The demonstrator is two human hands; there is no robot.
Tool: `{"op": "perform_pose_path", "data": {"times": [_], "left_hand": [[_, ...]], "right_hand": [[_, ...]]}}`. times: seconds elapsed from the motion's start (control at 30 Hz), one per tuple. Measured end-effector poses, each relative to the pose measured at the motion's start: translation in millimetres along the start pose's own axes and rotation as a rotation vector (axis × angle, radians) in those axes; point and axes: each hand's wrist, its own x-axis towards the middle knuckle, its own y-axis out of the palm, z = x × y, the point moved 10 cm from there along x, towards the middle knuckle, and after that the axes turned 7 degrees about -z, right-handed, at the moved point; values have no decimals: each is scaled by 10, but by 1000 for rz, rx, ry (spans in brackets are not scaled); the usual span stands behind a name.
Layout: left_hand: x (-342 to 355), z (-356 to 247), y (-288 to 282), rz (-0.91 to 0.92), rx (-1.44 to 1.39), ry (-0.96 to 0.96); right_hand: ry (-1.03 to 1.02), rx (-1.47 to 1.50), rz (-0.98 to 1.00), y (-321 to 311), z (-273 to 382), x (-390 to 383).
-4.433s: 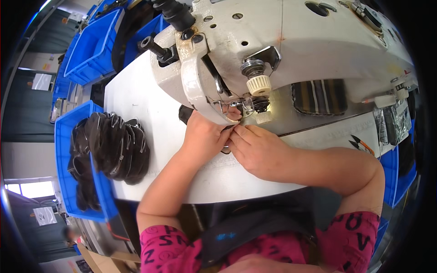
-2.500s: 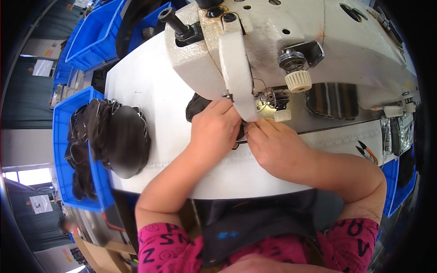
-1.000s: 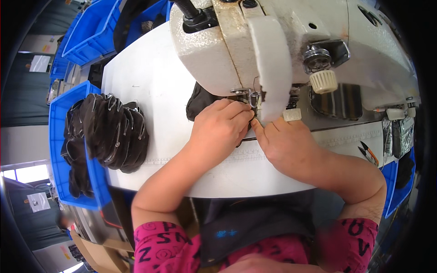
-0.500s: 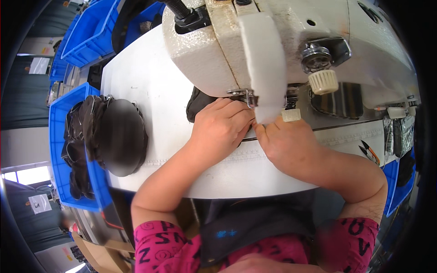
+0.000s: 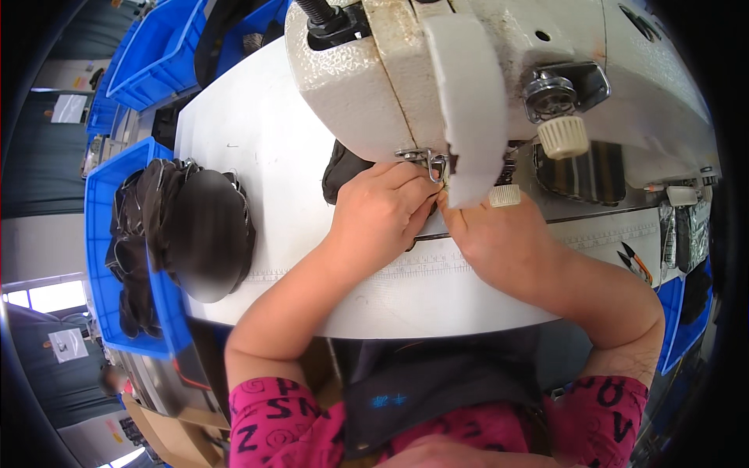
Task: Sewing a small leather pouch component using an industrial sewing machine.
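Note:
A black fabric piece [image 5: 343,170] lies beneath the head of a white sewing machine [image 5: 351,101]. My left hand [image 5: 382,207] is closed on it, fingers bent and pressed down close to the presser foot area. My right hand [image 5: 503,238] meets it from the other side, thumb and fingers pinched at the edge of the same piece. The fingertips of both hands almost touch. A pale curved guard [image 5: 472,109] on the machine hides the needle and part of my right fingers.
Dark fabric pouches [image 5: 207,234] are heaped at the left, over a blue bin [image 5: 97,257]. Orange-handled thread snips [image 5: 638,264] lie at the table's right. A striped dark piece [image 5: 581,171] sits under the machine arm. More blue bins [image 5: 160,62] stand at the far left.
The view has shifted slightly, so the machine appears a little farther right. Both hands stay at the fabric by the presser foot with hardly any movement.

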Motion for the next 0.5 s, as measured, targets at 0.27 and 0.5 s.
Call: {"op": "perform_pose_path", "data": {"times": [0.27,0.5], "left_hand": [[1,4,30,30,27,-11],[-13,23,32,56,59,-56]], "right_hand": [[45,-2,-18,7,-81,21],[53,65,48,60,-84,-10]]}}
